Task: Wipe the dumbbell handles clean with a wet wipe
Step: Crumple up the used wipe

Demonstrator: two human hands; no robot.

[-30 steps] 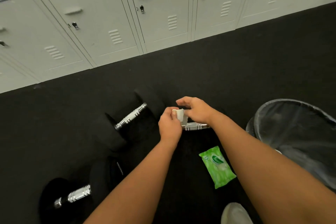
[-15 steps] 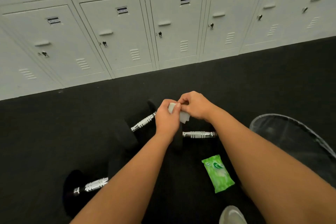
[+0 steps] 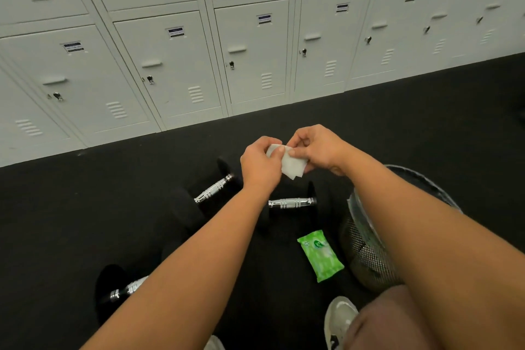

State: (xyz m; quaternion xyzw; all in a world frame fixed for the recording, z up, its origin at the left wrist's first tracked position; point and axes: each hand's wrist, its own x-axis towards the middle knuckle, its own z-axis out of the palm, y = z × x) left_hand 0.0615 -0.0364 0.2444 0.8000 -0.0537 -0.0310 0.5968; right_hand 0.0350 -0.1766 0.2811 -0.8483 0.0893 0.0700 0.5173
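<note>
A folded white wet wipe (image 3: 292, 165) is held in the air between both hands. My left hand (image 3: 260, 163) pinches its left side and my right hand (image 3: 315, 148) pinches its upper right edge. Below them three black dumbbells lie on the floor. One chrome handle (image 3: 214, 189) slants left of my left wrist. A second chrome handle (image 3: 292, 203) lies level under the wipe. The third dumbbell handle (image 3: 126, 290) sits near left, partly hidden by my left forearm.
A green wet wipe pack (image 3: 319, 256) lies on the black rubber floor (image 3: 56, 221). A black mesh waste bin (image 3: 366, 250) stands at the right under my right arm. Grey lockers (image 3: 250, 51) line the far wall. My shoe (image 3: 339, 318) shows at the bottom.
Both hands have lifted with the wipe, away from the level dumbbell handle. The wipe shows more unfolded between the fingers. The camera has tilted up toward the lockers.
</note>
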